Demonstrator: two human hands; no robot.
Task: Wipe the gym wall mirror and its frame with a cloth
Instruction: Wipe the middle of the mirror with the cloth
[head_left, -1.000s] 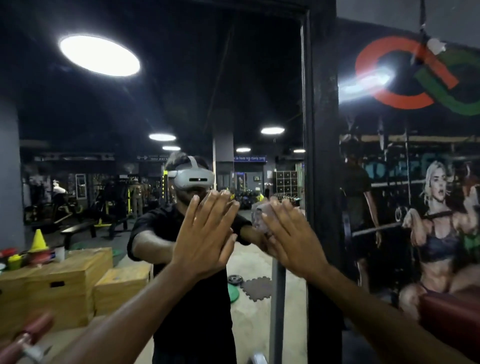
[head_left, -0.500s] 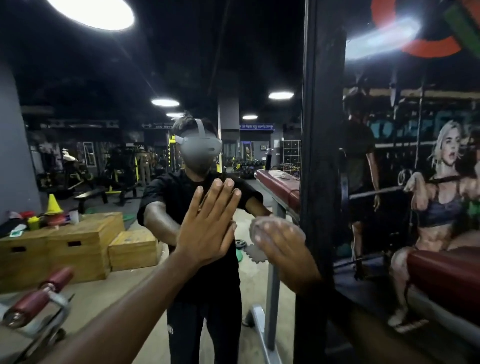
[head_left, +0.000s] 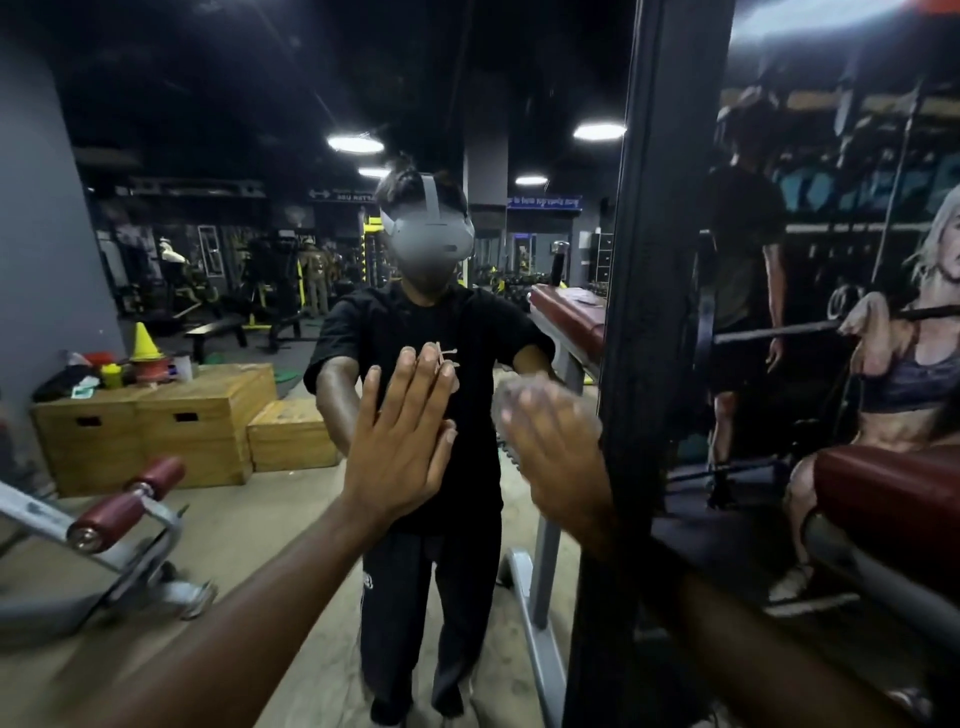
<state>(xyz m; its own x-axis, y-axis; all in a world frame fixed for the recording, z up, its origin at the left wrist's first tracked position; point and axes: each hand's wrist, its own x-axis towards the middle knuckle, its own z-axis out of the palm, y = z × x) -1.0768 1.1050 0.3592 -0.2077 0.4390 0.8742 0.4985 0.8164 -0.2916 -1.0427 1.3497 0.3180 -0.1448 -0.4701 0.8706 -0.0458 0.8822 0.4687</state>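
The wall mirror (head_left: 234, 130) fills the left and middle of the head view and reflects me and the gym. Its black frame (head_left: 660, 260) runs upright just right of centre. My left hand (head_left: 400, 441) lies flat on the glass with straight fingers, meeting its own reflection. My right hand (head_left: 556, 462), blurred by motion, presses a pale grey cloth (head_left: 506, 415) against the glass right beside the frame's inner edge. Only the cloth's upper left edge shows past my fingers.
A red padded bench (head_left: 883, 488) stands close at the right, in front of a wall poster (head_left: 857, 234) of lifters. The mirror reflects wooden boxes (head_left: 156, 415), a roller pad (head_left: 130, 499) on a steel stand, and the bench's leg (head_left: 545, 597).
The view has tilted down the mirror. My right hand with the cloth has slid lower along the frame's inner edge, and my left hand stays flat on the glass.
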